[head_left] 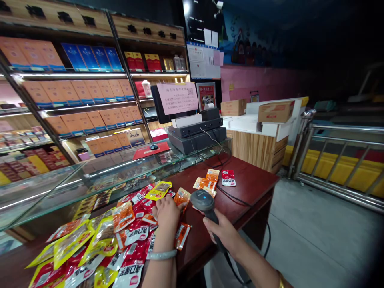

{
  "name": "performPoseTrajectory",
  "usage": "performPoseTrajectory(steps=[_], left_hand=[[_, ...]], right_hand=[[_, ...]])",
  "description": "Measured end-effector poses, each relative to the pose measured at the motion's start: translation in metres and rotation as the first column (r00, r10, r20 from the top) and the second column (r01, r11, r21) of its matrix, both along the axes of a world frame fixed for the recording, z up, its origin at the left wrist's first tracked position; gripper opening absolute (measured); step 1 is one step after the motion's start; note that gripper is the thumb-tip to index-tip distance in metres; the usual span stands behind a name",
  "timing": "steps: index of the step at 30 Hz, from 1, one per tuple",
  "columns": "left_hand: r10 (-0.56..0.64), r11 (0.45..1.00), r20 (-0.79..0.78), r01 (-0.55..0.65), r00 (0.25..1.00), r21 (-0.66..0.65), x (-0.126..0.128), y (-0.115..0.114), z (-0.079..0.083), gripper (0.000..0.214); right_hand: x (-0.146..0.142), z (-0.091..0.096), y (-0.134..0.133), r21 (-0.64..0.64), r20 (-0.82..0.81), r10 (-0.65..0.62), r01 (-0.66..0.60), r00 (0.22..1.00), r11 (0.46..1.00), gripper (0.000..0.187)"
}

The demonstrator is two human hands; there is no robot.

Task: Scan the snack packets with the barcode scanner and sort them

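The right hand (220,229) is wrapped around the handle of a black-and-grey barcode scanner (203,201), holding it above the near edge of the dark red tabletop (255,176); a small blue light shows on top of the scanner, and its reading window is hidden from view. The left hand (168,212) rests palm down at the right side of a heap of red snack packets (136,232), thumb reaching out to an orange snack packet (181,196). I cannot tell whether its fingers pinch that packet or only touch it. A yellow snack packet (159,190) lies just beyond the fingertips. Past the scanner sit a few overlapping orange packets (213,176), with one red packet (229,178) apart on their right.

To scan well, I would lift one packet clear of the heap, so that no neighbour's code is read by mistake. The glossy film probably glares and creases, so flatten the printed code and tilt it slightly to the beam. The scanner's cable (237,196) should hang free of the packets.
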State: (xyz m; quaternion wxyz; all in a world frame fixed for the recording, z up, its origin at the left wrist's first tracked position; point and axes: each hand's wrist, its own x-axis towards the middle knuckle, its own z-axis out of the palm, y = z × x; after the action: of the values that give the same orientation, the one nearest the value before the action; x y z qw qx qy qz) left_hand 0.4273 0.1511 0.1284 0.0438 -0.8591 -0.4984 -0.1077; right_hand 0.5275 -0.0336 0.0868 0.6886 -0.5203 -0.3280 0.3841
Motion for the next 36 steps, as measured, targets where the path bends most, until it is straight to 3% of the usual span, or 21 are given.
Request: performPoseTrajectory(steps=[10,20,30,36], left_hand=[[-0.024,0.996,0.174,0.039,0.984,-0.082,0.012,0.002,0.001,0.047],[-0.035,0.995,0.195,0.053,0.98,-0.086,0.013,0.007,-0.008,0.044],[-0.004,0.985,0.199,0.039,0.98,-0.17,0.013,0.002,0.002,0.045],[0.008,0.99,0.193,0.019,0.981,-0.139,0.015,0.004,-0.001,0.045]], right_hand=[[-0.002,0.002,0.004,0.032,-0.024,0.023,-0.022,0.999,0.999,0.071],[-0.002,0.006,0.004,0.029,-0.034,0.021,-0.02,0.999,0.999,0.071],[-0.001,-0.003,0.005,0.043,-0.022,0.017,-0.016,1.0,0.999,0.061],[-0.003,0.002,0.004,0.025,-0.084,0.026,-0.024,0.996,0.999,0.07]])
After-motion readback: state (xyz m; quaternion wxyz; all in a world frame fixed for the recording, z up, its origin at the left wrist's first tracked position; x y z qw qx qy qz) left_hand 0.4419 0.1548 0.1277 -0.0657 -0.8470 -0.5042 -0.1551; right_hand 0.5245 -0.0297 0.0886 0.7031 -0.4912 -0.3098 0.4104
